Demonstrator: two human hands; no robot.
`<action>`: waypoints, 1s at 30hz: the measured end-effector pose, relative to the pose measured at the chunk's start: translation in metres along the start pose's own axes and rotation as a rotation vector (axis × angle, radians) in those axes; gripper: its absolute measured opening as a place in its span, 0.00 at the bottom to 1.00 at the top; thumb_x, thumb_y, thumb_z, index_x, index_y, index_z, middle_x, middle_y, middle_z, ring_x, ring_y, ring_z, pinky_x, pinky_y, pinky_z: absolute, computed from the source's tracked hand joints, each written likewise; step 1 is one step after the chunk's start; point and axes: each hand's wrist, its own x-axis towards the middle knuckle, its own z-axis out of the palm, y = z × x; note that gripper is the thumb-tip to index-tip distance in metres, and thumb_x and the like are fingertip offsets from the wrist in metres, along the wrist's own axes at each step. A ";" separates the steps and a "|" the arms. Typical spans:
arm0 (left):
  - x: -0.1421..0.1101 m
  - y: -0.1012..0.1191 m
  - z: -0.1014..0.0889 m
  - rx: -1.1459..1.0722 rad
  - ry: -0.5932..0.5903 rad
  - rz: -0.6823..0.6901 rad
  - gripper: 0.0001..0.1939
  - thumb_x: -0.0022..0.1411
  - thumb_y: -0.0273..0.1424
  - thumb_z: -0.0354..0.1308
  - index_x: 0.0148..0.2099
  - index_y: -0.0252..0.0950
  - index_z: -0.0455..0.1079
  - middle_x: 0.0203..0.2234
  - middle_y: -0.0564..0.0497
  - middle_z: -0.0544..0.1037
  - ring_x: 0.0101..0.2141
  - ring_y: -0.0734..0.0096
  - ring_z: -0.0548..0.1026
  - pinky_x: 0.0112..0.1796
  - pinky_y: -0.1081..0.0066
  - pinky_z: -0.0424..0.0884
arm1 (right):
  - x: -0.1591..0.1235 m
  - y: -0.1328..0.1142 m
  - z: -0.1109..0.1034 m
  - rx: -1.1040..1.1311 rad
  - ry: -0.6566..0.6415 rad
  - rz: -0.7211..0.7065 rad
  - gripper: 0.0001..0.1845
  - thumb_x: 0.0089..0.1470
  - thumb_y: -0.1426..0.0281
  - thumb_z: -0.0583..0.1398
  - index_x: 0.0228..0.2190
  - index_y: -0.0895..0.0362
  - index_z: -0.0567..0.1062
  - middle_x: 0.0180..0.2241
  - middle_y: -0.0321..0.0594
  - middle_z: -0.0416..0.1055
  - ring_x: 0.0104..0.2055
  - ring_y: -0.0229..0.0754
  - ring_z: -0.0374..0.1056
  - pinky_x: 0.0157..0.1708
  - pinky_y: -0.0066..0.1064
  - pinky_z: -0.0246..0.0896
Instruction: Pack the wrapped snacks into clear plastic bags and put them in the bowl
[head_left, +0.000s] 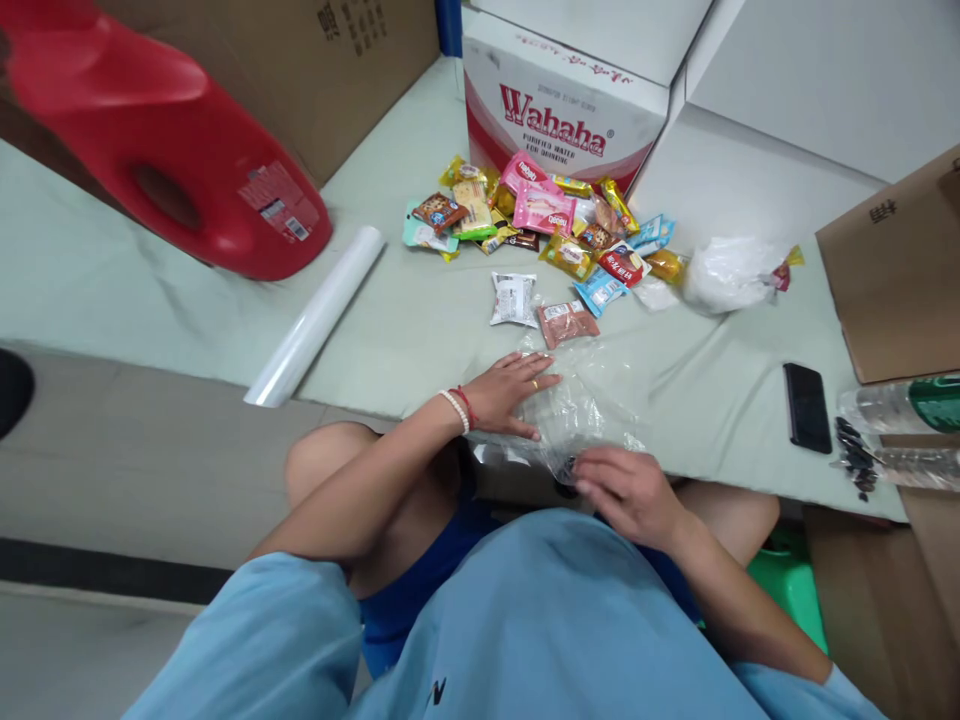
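A clear plastic bag (581,405) lies crumpled at the near edge of the pale green cloth (420,330). My left hand (506,392) rests flat on the bag's left side with the fingers stretched out. My right hand (626,490) grips the bag's near edge with the fingers curled around the plastic. Just beyond the bag lie a white snack packet (513,298) and a brown snack packet (567,322). Farther back sits a heap of several colourful snack packets (544,215).
A red plastic jug (165,140) lies at the far left beside a roll of clear film (319,312). A Wahaha carton (559,105) stands behind the snacks. A white crumpled bag (727,272), a black phone (807,405) and cardboard (896,270) sit to the right.
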 end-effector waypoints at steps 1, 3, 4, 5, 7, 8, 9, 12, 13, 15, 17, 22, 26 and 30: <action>0.000 0.001 -0.001 0.007 0.003 0.006 0.52 0.57 0.57 0.64 0.74 0.38 0.53 0.74 0.35 0.48 0.73 0.44 0.45 0.68 0.47 0.42 | 0.007 0.005 -0.005 -0.082 0.058 0.051 0.17 0.67 0.65 0.56 0.53 0.48 0.79 0.51 0.44 0.77 0.49 0.50 0.73 0.50 0.45 0.72; 0.000 0.004 -0.002 0.028 0.023 0.021 0.53 0.55 0.57 0.66 0.74 0.39 0.52 0.74 0.35 0.46 0.73 0.41 0.43 0.68 0.42 0.39 | 0.020 0.024 -0.011 -0.268 0.129 0.155 0.20 0.67 0.64 0.56 0.56 0.51 0.77 0.57 0.47 0.73 0.57 0.56 0.68 0.57 0.52 0.65; -0.001 0.005 -0.003 0.042 0.034 0.025 0.53 0.55 0.56 0.66 0.75 0.41 0.52 0.74 0.36 0.46 0.73 0.40 0.42 0.67 0.39 0.37 | 0.025 0.037 -0.011 -0.348 0.134 0.197 0.21 0.67 0.63 0.55 0.58 0.52 0.75 0.61 0.49 0.70 0.62 0.59 0.63 0.60 0.56 0.61; -0.001 0.006 -0.003 0.059 0.041 0.021 0.53 0.55 0.56 0.67 0.75 0.42 0.51 0.74 0.36 0.46 0.73 0.39 0.41 0.66 0.37 0.36 | 0.029 0.051 -0.011 -0.410 0.128 0.233 0.23 0.67 0.62 0.55 0.60 0.53 0.73 0.64 0.49 0.66 0.66 0.61 0.58 0.62 0.58 0.57; -0.003 0.008 -0.001 0.092 0.045 -0.020 0.55 0.53 0.55 0.68 0.75 0.43 0.50 0.74 0.35 0.45 0.73 0.38 0.40 0.65 0.34 0.34 | 0.031 0.079 -0.008 -0.489 0.110 0.282 0.26 0.68 0.59 0.54 0.63 0.54 0.70 0.68 0.50 0.61 0.70 0.61 0.51 0.65 0.61 0.51; -0.004 0.008 0.000 0.105 0.041 -0.048 0.56 0.52 0.54 0.69 0.75 0.43 0.49 0.75 0.34 0.44 0.73 0.37 0.40 0.65 0.33 0.33 | 0.030 0.092 -0.008 -0.512 0.103 0.299 0.27 0.68 0.58 0.53 0.64 0.54 0.68 0.69 0.49 0.59 0.71 0.61 0.49 0.66 0.62 0.48; -0.006 0.008 0.001 0.114 0.032 -0.070 0.58 0.51 0.54 0.70 0.76 0.43 0.47 0.75 0.34 0.42 0.73 0.36 0.39 0.65 0.32 0.33 | 0.028 0.103 -0.008 -0.529 0.099 0.313 0.28 0.69 0.57 0.52 0.65 0.53 0.66 0.69 0.49 0.58 0.72 0.60 0.48 0.66 0.63 0.45; -0.014 0.006 0.003 0.121 -0.032 -0.087 0.65 0.46 0.53 0.73 0.77 0.43 0.42 0.75 0.32 0.38 0.73 0.34 0.37 0.64 0.31 0.33 | 0.020 0.125 -0.018 -0.535 0.103 0.349 0.31 0.69 0.55 0.51 0.67 0.52 0.62 0.71 0.47 0.56 0.73 0.60 0.46 0.67 0.66 0.41; -0.017 0.005 0.003 0.121 -0.061 -0.080 0.67 0.45 0.52 0.74 0.77 0.43 0.41 0.75 0.31 0.38 0.73 0.34 0.37 0.64 0.31 0.32 | 0.018 0.129 -0.025 -0.524 0.099 0.352 0.32 0.68 0.54 0.52 0.68 0.52 0.61 0.70 0.47 0.56 0.73 0.60 0.47 0.67 0.66 0.40; -0.023 0.004 0.000 0.108 -0.102 -0.064 0.69 0.43 0.53 0.75 0.77 0.42 0.41 0.74 0.30 0.39 0.72 0.33 0.38 0.64 0.31 0.33 | 0.013 0.131 -0.041 -0.477 0.094 0.320 0.33 0.66 0.53 0.54 0.67 0.52 0.62 0.70 0.48 0.57 0.72 0.61 0.48 0.66 0.66 0.42; -0.027 0.003 -0.008 0.070 -0.072 -0.025 0.67 0.44 0.57 0.72 0.77 0.41 0.42 0.74 0.30 0.41 0.72 0.32 0.39 0.64 0.31 0.35 | 0.010 0.126 -0.058 -0.421 0.171 0.270 0.32 0.65 0.53 0.56 0.65 0.53 0.66 0.68 0.49 0.60 0.70 0.59 0.52 0.66 0.61 0.47; -0.013 0.019 -0.032 -0.044 0.390 -0.037 0.25 0.70 0.46 0.52 0.64 0.41 0.69 0.63 0.38 0.70 0.65 0.45 0.61 0.62 0.44 0.53 | 0.017 0.080 -0.059 -0.383 0.566 0.322 0.18 0.68 0.61 0.53 0.48 0.53 0.79 0.46 0.48 0.77 0.53 0.53 0.69 0.56 0.50 0.64; 0.018 0.042 -0.020 0.024 0.475 -0.003 0.18 0.74 0.37 0.46 0.49 0.38 0.77 0.48 0.42 0.80 0.55 0.55 0.71 0.58 0.51 0.61 | 0.032 0.051 -0.016 -0.316 0.307 0.171 0.17 0.68 0.65 0.53 0.50 0.53 0.78 0.53 0.49 0.75 0.57 0.54 0.66 0.58 0.52 0.65; 0.038 0.043 0.009 0.141 0.388 -0.051 0.23 0.74 0.39 0.46 0.65 0.37 0.68 0.67 0.39 0.66 0.68 0.52 0.60 0.66 0.45 0.49 | 0.016 0.050 0.013 -0.304 0.083 0.111 0.24 0.68 0.63 0.55 0.62 0.54 0.70 0.67 0.51 0.62 0.69 0.56 0.57 0.65 0.55 0.59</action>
